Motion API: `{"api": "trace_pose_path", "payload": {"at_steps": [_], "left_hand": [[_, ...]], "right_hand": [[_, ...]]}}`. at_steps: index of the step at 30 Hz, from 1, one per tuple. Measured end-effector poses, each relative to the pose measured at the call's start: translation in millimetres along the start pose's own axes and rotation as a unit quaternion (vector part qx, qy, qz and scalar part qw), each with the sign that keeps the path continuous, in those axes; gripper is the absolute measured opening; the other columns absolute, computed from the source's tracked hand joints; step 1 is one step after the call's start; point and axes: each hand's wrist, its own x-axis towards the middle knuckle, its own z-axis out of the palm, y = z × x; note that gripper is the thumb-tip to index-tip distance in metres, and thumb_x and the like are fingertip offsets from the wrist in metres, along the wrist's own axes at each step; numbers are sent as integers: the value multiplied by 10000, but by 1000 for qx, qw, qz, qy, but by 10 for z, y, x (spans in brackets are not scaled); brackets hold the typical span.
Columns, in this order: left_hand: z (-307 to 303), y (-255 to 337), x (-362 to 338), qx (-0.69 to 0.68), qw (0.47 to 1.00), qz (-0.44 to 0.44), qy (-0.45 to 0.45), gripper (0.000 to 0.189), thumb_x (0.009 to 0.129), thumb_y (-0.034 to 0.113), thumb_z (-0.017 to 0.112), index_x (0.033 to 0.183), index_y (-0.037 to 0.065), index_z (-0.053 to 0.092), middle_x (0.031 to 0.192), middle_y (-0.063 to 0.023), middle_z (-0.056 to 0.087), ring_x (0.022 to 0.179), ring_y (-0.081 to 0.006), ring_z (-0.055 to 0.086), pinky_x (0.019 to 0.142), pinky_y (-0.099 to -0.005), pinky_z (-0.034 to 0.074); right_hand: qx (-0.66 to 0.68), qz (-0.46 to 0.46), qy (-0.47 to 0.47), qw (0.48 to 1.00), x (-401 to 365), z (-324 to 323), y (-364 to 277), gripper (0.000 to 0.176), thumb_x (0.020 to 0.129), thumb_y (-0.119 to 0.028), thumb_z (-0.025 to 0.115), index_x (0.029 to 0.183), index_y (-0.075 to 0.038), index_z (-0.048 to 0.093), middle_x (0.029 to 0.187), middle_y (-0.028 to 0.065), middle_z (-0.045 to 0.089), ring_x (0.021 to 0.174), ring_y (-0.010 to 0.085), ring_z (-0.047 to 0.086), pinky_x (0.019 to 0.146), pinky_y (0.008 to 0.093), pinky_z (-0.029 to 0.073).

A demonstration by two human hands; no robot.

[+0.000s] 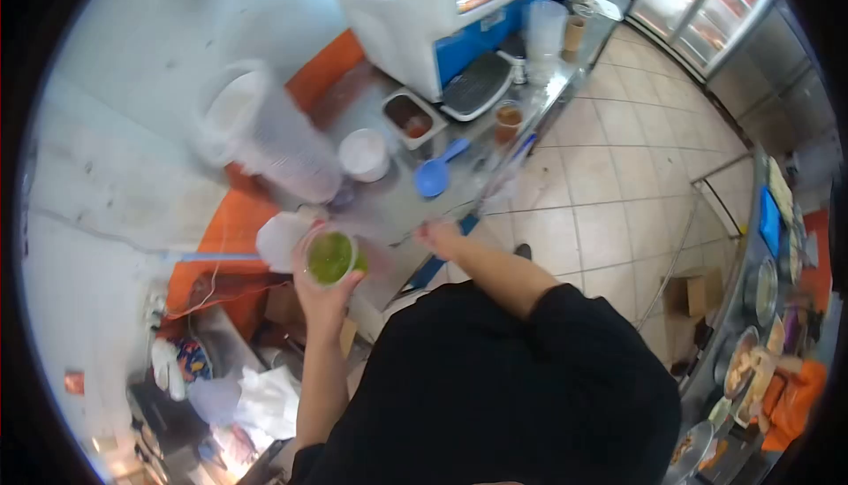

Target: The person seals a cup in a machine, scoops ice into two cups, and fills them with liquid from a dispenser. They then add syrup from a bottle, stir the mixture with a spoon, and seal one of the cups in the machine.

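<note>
My left hand [320, 301] is wrapped round a clear cup [329, 258] with green contents, lifted over the near end of the counter [389, 260]. A round whitish thing [281, 242], too blurred to name, is just left of the cup. My right hand [439, 239] is above the counter's front edge; motion smears its fingers, and I cannot make out anything in them. Beyond it lies a blue plastic scoop [432, 178]. A white tub [364, 155] stands left of the scoop, and a tall translucent pitcher [283, 136] is further left, against the wall.
A metal pan [412, 118] holds something dark red. Past it stand a cup of brown liquid [508, 121] and a drink machine with a drip tray [478, 87]. Across the tiled floor [609, 202], a person in an orange top [791, 405] works over bowls at another counter.
</note>
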Motion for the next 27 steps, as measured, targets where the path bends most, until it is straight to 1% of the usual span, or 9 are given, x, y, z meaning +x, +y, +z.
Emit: {"api": "trace_pose_path", "payload": {"at_steps": [4, 7, 9, 13, 15, 18, 23, 25, 27], "left_hand": [[113, -100, -186, -5, 998, -62, 11, 895, 656, 203, 955, 1399, 15, 493, 1359, -111, 565, 1253, -237, 569, 1101, -385, 446], [326, -250, -208, 2, 997, -67, 40, 905, 658, 189, 952, 1410, 18, 478, 1367, -109, 558, 1276, -244, 550, 1126, -398, 417], [531, -420, -200, 7, 996, -61, 57, 914, 659, 183, 950, 1419, 19, 469, 1373, -107, 555, 1294, -248, 537, 1140, -405, 402], [1138, -612, 29, 29, 991, -8, 133, 840, 796, 81, 854, 1500, 14, 401, 1480, -142, 517, 1360, -285, 523, 1171, -425, 401], [1601, -515, 312, 36, 972, 27, 231, 827, 835, 167, 852, 1502, 4, 391, 1466, -162, 521, 1359, -303, 522, 1168, -437, 409], [2331, -372, 765, 68, 944, 24, 323, 890, 827, 307, 878, 1484, -21, 375, 1470, -201, 494, 1358, -342, 525, 1132, -467, 448], [3096, -596, 1091, 81, 927, 13, 367, 921, 879, 426, 818, 1504, -27, 317, 1470, -231, 501, 1364, -357, 531, 1119, -470, 470], [3440, -629, 1172, 115, 914, 24, 388, 931, 885, 453, 806, 1511, -22, 306, 1463, -229, 507, 1359, -351, 535, 1124, -468, 465], [3571, -593, 1165, 104, 931, 18, 349, 782, 924, 283, 779, 1528, 16, 360, 1490, -196, 523, 1324, -297, 545, 1099, -415, 471]], "right_hand": [[-502, -62, -127, 853, -423, -292, -767, 326, 987, -293, 509, 968, -51, 728, 986, 178, 718, 902, 316, 697, 805, 453, 560], [-780, -183, -244, 546, -809, -956, -1606, 352, 953, -304, 540, 973, -51, 783, 1054, 222, 756, 986, 363, 730, 854, 490, 566], [-462, -129, 35, 877, -856, -1791, -1868, 419, 913, -367, 572, 1010, -13, 774, 1076, 285, 727, 1039, 431, 699, 965, 518, 526], [-303, -158, 469, 815, 60, -3905, -2715, 436, 972, -357, 651, 1310, -84, 616, 1055, 198, 746, 1001, 390, 712, 873, 455, 561], [-348, -199, 436, 806, 606, -4446, -3453, 492, 941, -295, 701, 1363, -81, 566, 1074, 179, 750, 993, 367, 722, 887, 440, 566], [-327, -311, 189, 872, 1804, -4983, -4270, 689, 835, -290, 813, 1428, -91, 525, 1200, 153, 735, 1090, 313, 713, 968, 402, 557], [-439, -427, 48, 789, 2721, -4666, -4892, 830, 760, -303, 862, 1483, -106, 505, 1362, 179, 662, 1252, 354, 633, 1069, 413, 497], [-382, -375, -66, 842, 2747, -4335, -5096, 744, 700, -329, 908, 1345, -79, 635, 1285, 205, 679, 1198, 374, 643, 1048, 427, 506], [-426, -479, 50, 766, 3168, -4330, -4735, 650, 704, -333, 917, 1247, -57, 692, 1205, 207, 703, 1153, 383, 658, 1007, 439, 523]]}}
